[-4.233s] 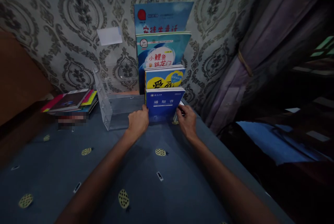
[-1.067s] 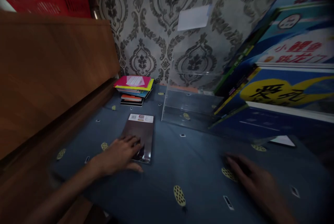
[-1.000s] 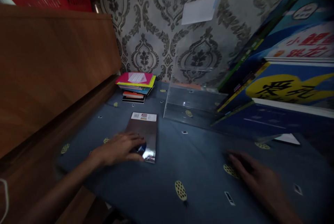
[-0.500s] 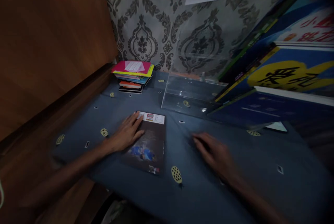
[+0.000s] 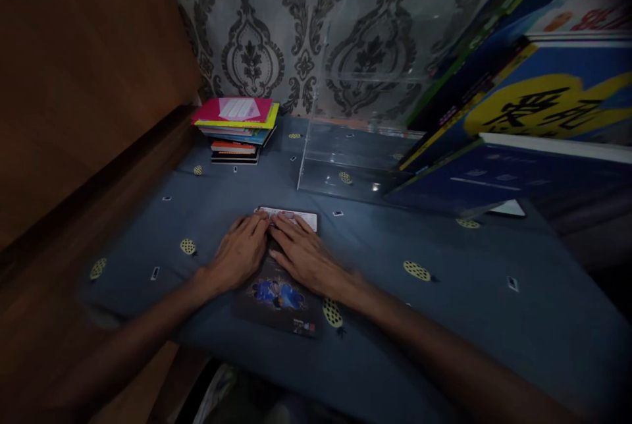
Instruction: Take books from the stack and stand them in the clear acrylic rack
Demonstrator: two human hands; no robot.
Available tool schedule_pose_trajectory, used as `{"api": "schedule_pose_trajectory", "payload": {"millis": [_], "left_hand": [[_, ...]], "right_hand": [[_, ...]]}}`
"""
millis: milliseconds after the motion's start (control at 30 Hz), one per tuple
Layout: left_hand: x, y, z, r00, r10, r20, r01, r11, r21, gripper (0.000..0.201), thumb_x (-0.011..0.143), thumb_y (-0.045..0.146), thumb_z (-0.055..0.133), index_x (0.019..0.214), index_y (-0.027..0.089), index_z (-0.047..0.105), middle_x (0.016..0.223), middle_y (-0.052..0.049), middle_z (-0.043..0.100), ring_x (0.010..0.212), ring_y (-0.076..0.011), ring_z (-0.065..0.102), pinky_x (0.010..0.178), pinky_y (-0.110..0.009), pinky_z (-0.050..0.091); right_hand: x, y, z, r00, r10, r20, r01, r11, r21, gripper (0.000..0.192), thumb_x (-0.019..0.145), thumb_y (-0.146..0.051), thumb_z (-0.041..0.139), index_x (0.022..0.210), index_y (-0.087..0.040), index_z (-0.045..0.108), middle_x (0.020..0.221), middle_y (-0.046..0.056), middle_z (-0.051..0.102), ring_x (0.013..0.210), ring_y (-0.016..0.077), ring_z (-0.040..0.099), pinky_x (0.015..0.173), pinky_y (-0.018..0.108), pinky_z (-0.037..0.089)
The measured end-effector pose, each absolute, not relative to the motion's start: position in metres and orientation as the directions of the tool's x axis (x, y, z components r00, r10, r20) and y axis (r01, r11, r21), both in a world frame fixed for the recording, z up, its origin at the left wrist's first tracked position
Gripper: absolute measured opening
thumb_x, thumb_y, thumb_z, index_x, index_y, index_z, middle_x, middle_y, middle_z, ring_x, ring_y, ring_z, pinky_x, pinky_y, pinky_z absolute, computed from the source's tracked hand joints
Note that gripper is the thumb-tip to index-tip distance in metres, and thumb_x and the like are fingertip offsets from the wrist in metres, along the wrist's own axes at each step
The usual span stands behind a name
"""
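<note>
Dark book [image 5: 279, 295]: flat on blue cloth [image 5: 444, 305]. Left hand [image 5: 240, 254] and right hand [image 5: 305, 257]: 2 open palms pressed down side by side on its cover, fingers extended, gripping nothing.

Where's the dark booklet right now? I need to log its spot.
In the head view, the dark booklet lies flat on the blue cloth, left of centre, under the left hand and right hand.

The hands [image 5: 274, 254] hide the dark book's [image 5: 279, 295] middle; upright books [image 5: 523, 114] are cut off at right.

Both hands [image 5: 274, 254] flat, side by side
</note>
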State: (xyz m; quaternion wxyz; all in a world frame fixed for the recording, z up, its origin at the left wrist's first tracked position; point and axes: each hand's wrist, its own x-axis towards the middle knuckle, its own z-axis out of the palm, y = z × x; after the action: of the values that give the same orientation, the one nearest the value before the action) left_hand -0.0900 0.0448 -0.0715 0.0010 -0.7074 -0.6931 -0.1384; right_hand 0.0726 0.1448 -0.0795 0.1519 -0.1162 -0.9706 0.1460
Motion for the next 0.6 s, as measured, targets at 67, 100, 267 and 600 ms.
{"api": "schedule_pose_trajectory", "payload": {"millis": [67,100,267,600], "left_hand": [[-0.089,0.045,-0.073,0.0,0.979,0.204,0.984,-0.037,0.177,0.033,0.098,0.016,0.037,0.127,0.016,0.052,0.139,-0.016,0.057,0.131,-0.0263,0.054,0.111,-0.046,0.044],[-0.089,0.045,-0.073,0.004,0.978,0.208,0.984,-0.041,0.173,0.033,0.098,0.017,0.037,0.127,0.016,0.052,0.139,-0.016,0.058,0.131,-0.0262,0.054,0.111,-0.046,0.044],[-0.09,0.046,-0.074,0.027,0.974,0.224,0.986,-0.063,0.151,0.037,0.1,0.018,0.037,0.134,0.016,0.049,0.141,-0.015,0.056,0.13,-0.0262,0.056,0.11,-0.048,0.044],[-0.099,0.064,-0.069,0.184,0.958,0.221,0.977,-0.202,0.063,0.043,0.1,0.018,0.037,0.141,0.019,0.049,0.141,-0.013,0.057,0.129,-0.0262,0.057,0.113,-0.054,0.039]], "right_hand": [[0.082,0.151,-0.082,-0.915,0.313,0.255,0.221,0.917,-0.333,0.051,0.099,-0.032,0.048,0.145,-0.011,0.048,0.151,0.02,0.05,0.145,0.0307,0.04,0.12,0.059,0.032],[0.087,0.154,-0.084,-0.904,0.342,0.256,0.247,0.908,-0.339,0.052,0.099,-0.033,0.049,0.146,-0.011,0.047,0.151,0.02,0.05,0.145,0.0308,0.04,0.12,0.059,0.032],[0.118,0.167,-0.087,-0.853,0.453,0.259,0.352,0.866,-0.355,0.049,0.101,-0.035,0.045,0.144,-0.013,0.05,0.15,0.018,0.051,0.144,0.0292,0.042,0.12,0.058,0.032],[0.138,0.184,-0.097,-0.84,0.466,0.279,0.293,0.821,-0.491,0.049,0.102,-0.041,0.044,0.147,-0.023,0.046,0.15,0.012,0.053,0.144,0.0265,0.042,0.119,0.06,0.033]]}}
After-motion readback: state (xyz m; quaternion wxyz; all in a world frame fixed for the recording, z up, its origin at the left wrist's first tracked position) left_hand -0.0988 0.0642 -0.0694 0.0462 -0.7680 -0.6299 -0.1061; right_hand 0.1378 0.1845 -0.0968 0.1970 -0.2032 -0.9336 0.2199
